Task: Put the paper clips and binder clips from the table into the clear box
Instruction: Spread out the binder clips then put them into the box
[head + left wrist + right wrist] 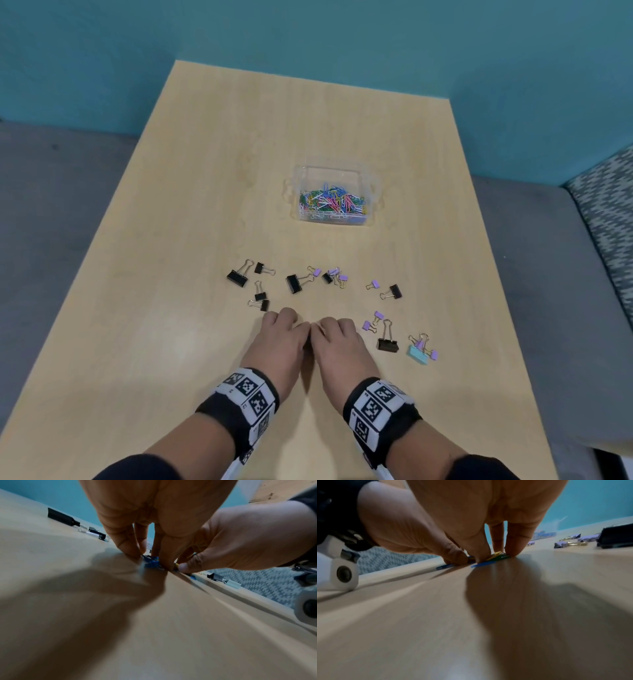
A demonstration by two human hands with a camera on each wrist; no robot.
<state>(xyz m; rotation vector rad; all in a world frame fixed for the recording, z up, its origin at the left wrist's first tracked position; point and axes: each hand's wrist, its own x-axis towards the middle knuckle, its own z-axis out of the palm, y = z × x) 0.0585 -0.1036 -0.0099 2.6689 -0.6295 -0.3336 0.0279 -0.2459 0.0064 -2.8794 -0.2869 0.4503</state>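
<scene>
Worktop [144, 308]: pale wood, carrying everything listed below.

Clear box [371, 192]: sits mid-worktop, well ahead of your hands, with a heap of coloured paper clips [330, 202] already in it.

Your left hand [279, 337] and right hand [337, 342]: side by side near the worktop's front, touching each other, fingertips pressed down on the surface. Each grip is curled in around a small cluster of loose paper clips [489, 560], blue, green and yellow, pinned against the wood between thumb and fingers.

Binder clips: scattered in a loose arc between your hands and the box. Black ones [237, 278] lie mostly left and centre, small purple ones [375, 283] centre and right. One light blue binder clip [418, 353] lies far right, beside a large black binder clip [387, 343].
</scene>
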